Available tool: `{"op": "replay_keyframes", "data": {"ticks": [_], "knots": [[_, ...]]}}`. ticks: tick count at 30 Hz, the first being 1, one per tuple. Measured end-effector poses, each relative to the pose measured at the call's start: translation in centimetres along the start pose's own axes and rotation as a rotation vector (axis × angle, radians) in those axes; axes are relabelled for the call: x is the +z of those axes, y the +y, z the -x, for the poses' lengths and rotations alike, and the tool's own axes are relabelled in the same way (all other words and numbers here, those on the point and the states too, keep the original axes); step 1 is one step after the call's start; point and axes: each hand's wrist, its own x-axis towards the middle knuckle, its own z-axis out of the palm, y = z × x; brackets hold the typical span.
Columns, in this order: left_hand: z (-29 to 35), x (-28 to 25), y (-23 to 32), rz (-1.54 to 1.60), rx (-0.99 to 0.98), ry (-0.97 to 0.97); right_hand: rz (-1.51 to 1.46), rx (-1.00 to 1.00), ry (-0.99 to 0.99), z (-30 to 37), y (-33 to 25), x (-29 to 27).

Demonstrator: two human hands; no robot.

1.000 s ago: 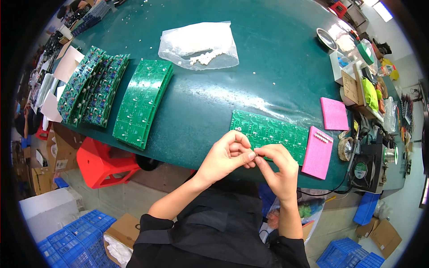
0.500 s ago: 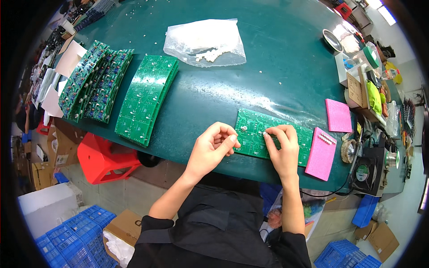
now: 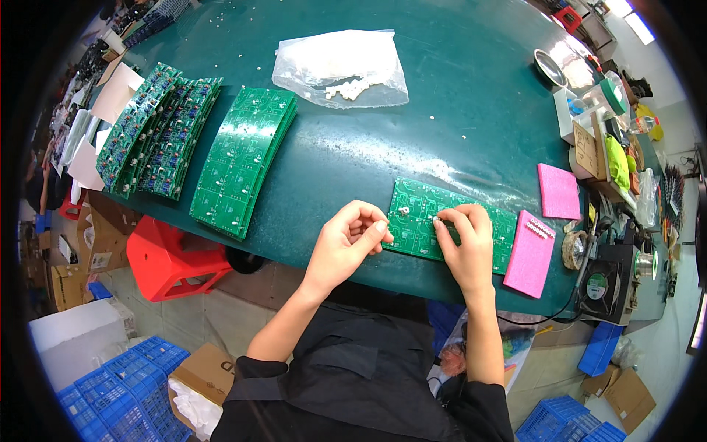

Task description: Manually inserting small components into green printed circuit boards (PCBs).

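A green circuit board (image 3: 418, 197) lies in front of me near the table's edge. One small round pale part (image 3: 404, 211) stands on its left portion. My right hand (image 3: 468, 239) is over the board, thumb and forefinger pinched around a small whitish component (image 3: 436, 219) at the board's surface; its exact kind is hidden. Beside the board's left end, my left hand (image 3: 346, 239) is closed, fingers curled and fingertips together. Whatever it may hold is too small to make out. Right of the board, a pink foam pad (image 3: 526, 258) carries rows of small silvery parts (image 3: 541, 227).
A stack of green boards (image 3: 239, 162) and populated boards (image 3: 173, 140) stand at left. A clear bag (image 3: 339, 66) with white pieces lies farther back. Another pink pad (image 3: 558, 191), a solder spool (image 3: 646, 264) and a black fan unit (image 3: 605, 283) are at right. A red stool (image 3: 166, 258) stands below.
Both hands keep nearly the same pose; the right still pinches at the same spot on the board. The whole view has shifted very slightly.
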Motion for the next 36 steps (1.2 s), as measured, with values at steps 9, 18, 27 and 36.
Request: {"op": "replay_keyframes", "data": {"ticks": [9, 18, 27, 36], "knots": [[-1.3, -0.2, 0.7, -0.096, 0.035, 0.017, 0.164, -0.077, -0.135, -1.4, -0.7, -1.6], [-10.1, -2.9, 3.2, -0.857, 0.476, 0.266, 0.465, 0.582, 0.104, 5.3, 10.5, -10.3], [-18.4, -6.7, 2.4, -1.428, 0.579, 0.477, 0.275, 0.598, 0.191, 4.0, 12.4, -8.1], [-23.8, -4.5, -2.1, -1.286, 0.749, 0.623, 0.281, -0.109, 0.122, 6.4, 16.7, -12.0]]}}
